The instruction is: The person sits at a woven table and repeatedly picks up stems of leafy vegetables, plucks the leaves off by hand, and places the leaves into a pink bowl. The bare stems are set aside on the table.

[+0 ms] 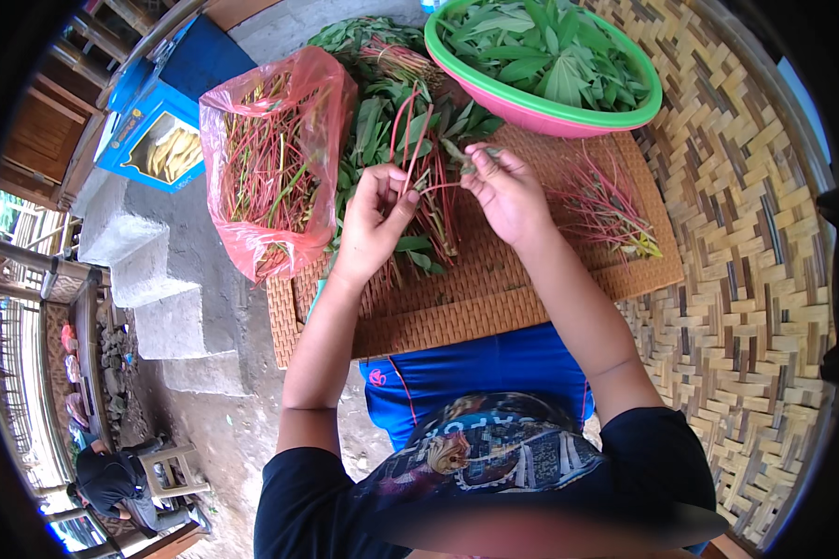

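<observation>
My left hand (381,216) is closed around a few red leaf stalks (410,140) that stick up past its fingers. Close by on the right, my right hand (500,185) pinches a small greenish leafy piece at its fingertips; a thin red stalk spans the gap between the hands. Beneath them, bunches of green leaves (370,133) with red stems lie on a brown woven table (461,314). A pink plastic bag (328,91) packed with red and green stalks stands at the left. Loose red stalks (605,202) lie on the right of the table.
A green-rimmed pink basin (538,115) full of green leaves is at the back right. Behind the bag sits a blue box (182,91) with a window. A woven bamboo wall (734,279) borders the right side. At lower left, another person (108,482) is near a plastic stool (171,472).
</observation>
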The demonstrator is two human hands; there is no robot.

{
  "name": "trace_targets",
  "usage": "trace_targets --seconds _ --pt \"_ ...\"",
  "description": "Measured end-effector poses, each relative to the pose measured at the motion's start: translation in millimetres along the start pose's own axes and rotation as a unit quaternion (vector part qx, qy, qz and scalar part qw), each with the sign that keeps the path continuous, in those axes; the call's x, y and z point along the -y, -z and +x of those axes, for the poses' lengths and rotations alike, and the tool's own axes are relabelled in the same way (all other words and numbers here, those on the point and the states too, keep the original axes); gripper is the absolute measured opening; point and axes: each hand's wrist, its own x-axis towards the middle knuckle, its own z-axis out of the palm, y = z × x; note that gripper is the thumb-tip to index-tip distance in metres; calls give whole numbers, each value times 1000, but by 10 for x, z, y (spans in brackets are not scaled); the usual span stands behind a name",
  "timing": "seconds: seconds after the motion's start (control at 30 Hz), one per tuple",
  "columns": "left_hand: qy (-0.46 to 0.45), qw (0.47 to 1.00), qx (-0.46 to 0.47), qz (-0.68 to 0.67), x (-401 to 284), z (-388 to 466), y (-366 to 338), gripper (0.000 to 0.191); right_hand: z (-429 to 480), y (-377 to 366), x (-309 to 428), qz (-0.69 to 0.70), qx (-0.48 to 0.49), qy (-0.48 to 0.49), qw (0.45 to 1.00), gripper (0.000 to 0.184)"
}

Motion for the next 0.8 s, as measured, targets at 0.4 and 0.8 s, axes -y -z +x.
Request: trace_targets --seconds 0.4,0.8 --pt "-49 997 -34 -39 -4 49 8 37 36 53 72 -13 11 -17 1000 20" --pt "-33 995 -50 -78 86 57 -3 42 15 -146 390 -244 11 173 954 19"
